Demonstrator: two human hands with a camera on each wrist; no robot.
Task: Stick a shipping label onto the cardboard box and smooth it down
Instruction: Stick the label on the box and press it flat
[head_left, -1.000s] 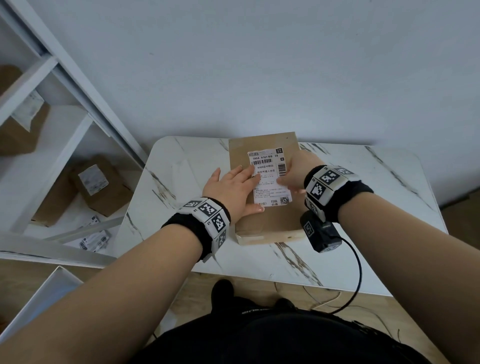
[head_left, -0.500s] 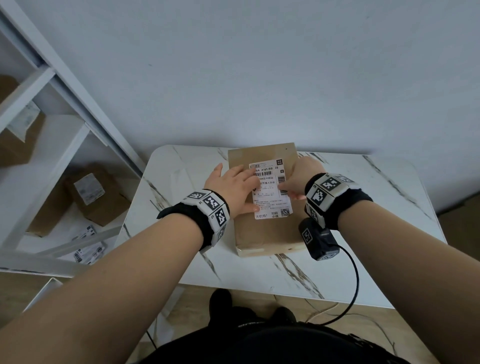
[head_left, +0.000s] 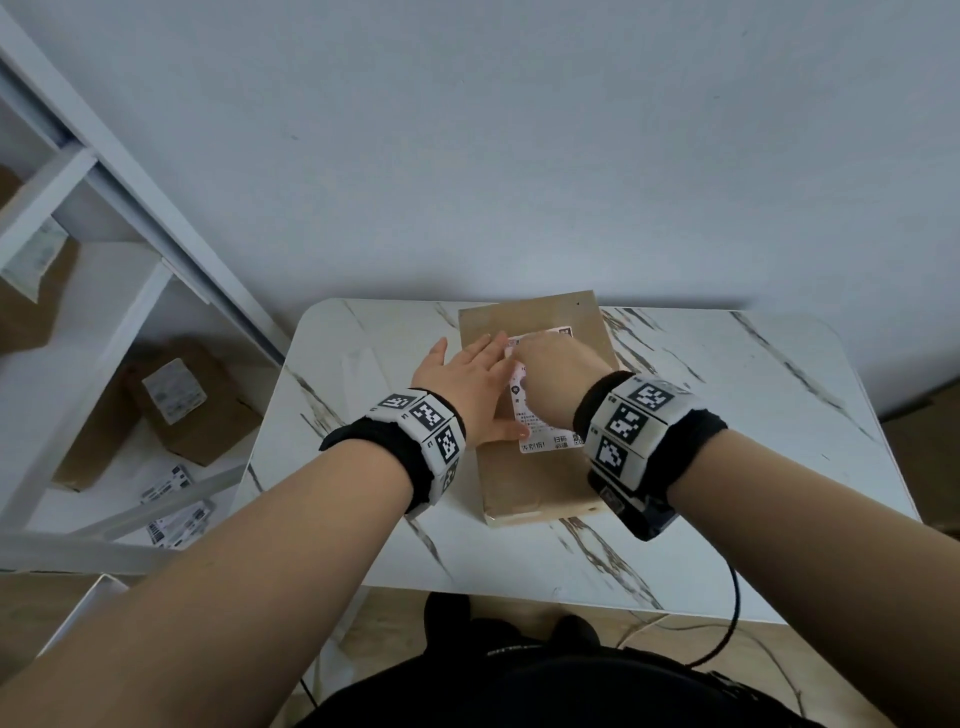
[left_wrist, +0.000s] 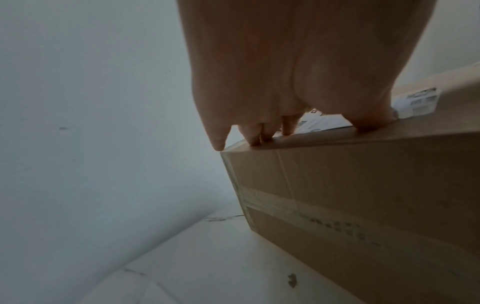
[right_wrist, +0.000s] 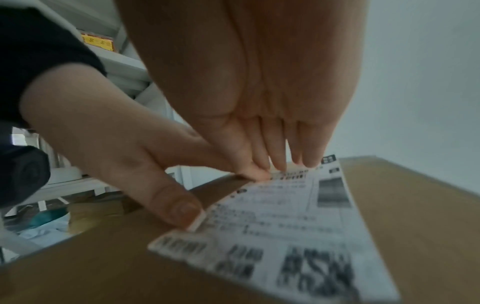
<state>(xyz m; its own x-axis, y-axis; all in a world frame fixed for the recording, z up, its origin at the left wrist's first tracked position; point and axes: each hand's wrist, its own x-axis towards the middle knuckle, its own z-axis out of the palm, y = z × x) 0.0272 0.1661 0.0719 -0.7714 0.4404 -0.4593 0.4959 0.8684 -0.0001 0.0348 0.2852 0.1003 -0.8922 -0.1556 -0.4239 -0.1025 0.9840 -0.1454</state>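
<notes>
A flat brown cardboard box (head_left: 535, 483) lies on the marble table (head_left: 727, 467), its far end near the wall. A white printed shipping label (head_left: 545, 436) lies on the box top. My left hand (head_left: 467, 384) lies flat with straight fingers on the box's left part, its thumb (right_wrist: 179, 207) at the label's left edge. My right hand (head_left: 556, 374) lies over the label, straight fingertips (right_wrist: 306, 158) pressing its far end. In the left wrist view the left fingers (left_wrist: 259, 135) rest on the box's top edge (left_wrist: 337, 135). The label's middle is hidden under my right hand.
A white shelf unit (head_left: 78, 322) stands at the left with other labelled cardboard boxes (head_left: 192, 400) and loose labels (head_left: 176, 509). A black cable (head_left: 727, 623) hangs from my right wrist off the table's front edge. The wall rises just behind the table.
My right hand has slid from the label's right edge up and leftwards over the label, so that it covers most of it. My left hand stays flat on the box.
</notes>
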